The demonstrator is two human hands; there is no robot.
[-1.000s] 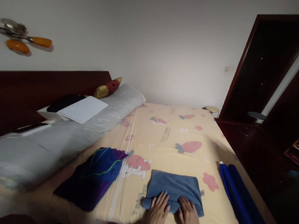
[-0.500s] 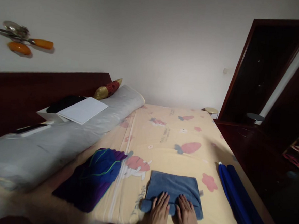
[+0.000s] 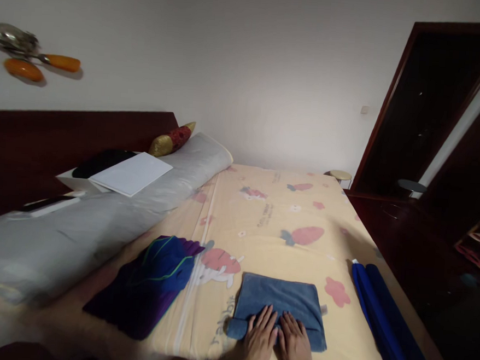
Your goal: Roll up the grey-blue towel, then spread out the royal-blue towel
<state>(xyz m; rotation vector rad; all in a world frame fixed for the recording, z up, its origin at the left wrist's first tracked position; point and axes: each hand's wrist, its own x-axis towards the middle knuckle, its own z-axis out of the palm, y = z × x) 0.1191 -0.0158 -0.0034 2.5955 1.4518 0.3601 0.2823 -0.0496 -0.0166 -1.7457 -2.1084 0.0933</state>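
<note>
Orange-handled ornament (image 3: pixel 30 61) on the wall far left, dark headboard (image 3: pixel 40 149) under it, then a long grey bolster (image 3: pixel 97 219) with a white pad (image 3: pixel 131 173) lying on it. What's on the bed itself, left to right? — OP

Ok so first a purple and navy garment (image 3: pixel 150 283), kind of bunched, lying on the yellow carrot-print sheet (image 3: pixel 269 226). Right of that, near the front edge of the bed, there's a folded grey-blue towel (image 3: pixel 281 301), flat on the sheet. — reply

And the hands? — OP

Both on the towel's near edge. Left hand (image 3: pixel 258 343) is palm down with the fingers stretched out and a bit spread. It's not gripping anything, just pressing flat beside a small rolled bit at the towel's left corner. Right hand (image 3: pixel 296 348) is just beside it, nearly touching, same deal: flat, fingers straight, nothing clutched. Further right, well apart from the towel, a bright blue cloth (image 3: pixel 386 316) folded long lies along the bed's edge, and past it a dark doorway (image 3: pixel 426 105). — reply
</note>
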